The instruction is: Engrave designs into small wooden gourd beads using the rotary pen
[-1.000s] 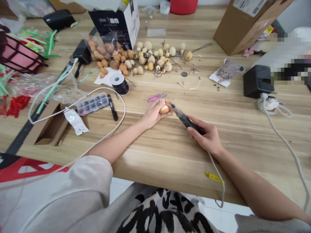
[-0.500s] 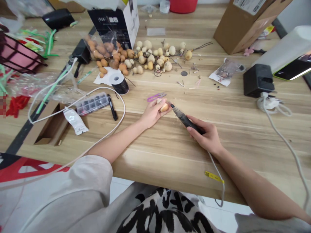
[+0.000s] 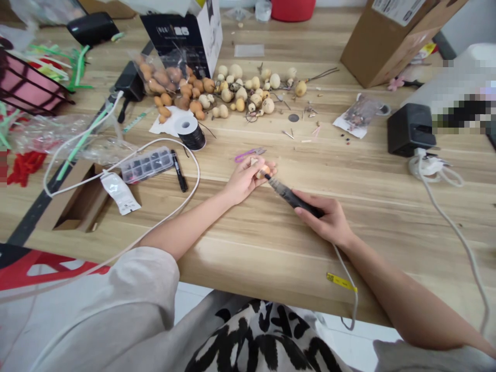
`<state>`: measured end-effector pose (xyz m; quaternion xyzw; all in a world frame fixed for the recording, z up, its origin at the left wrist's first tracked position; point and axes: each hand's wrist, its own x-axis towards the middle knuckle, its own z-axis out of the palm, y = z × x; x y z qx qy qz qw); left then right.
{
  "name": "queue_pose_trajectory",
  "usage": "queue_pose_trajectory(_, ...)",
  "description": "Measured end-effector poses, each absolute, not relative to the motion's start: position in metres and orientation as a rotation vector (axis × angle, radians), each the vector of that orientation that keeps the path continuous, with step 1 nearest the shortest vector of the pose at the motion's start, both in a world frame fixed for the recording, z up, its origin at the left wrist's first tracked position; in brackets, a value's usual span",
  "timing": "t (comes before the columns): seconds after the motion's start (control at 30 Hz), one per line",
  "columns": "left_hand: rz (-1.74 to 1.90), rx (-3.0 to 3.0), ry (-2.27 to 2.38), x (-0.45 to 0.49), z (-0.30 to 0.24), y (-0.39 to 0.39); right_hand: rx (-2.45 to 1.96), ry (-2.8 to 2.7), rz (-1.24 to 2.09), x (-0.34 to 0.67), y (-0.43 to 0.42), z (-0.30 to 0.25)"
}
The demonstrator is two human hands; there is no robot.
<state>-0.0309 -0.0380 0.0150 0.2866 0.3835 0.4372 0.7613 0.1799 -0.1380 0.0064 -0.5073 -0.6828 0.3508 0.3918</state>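
The left hand point(image 3: 243, 182) pinches a gourd point(image 3: 264, 170) near the middle of the table point(image 3: 271, 243), with scissors point(image 3: 248, 154) just at its 11 o'clock. A pen point(image 3: 290, 194) touches the gourd tip-first from 4 o'clock, the right hand point(image 3: 328, 223) clenched round its barrel.

The table point(image 3: 271, 243) is pale wood-grain with a smooth, slightly glossy top; the pen tool point(image 3: 292, 196) looks matt black plastic, the small gourd point(image 3: 263, 172) smooth and tan, the cardboard box point(image 3: 391, 36) matt brown

Two hands point(image 3: 244, 182) point(image 3: 328, 223), one corded tool point(image 3: 290, 195), one spool point(image 3: 190, 133), one marker point(image 3: 180, 172)
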Motion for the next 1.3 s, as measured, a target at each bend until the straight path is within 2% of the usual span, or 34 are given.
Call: queue_pose_trajectory(1.3,0.932,0.608,0.831,-0.0318,0.0129,-0.0366,-1.277,-1.751,0.835,0.1795,-0.1382,0.0062)
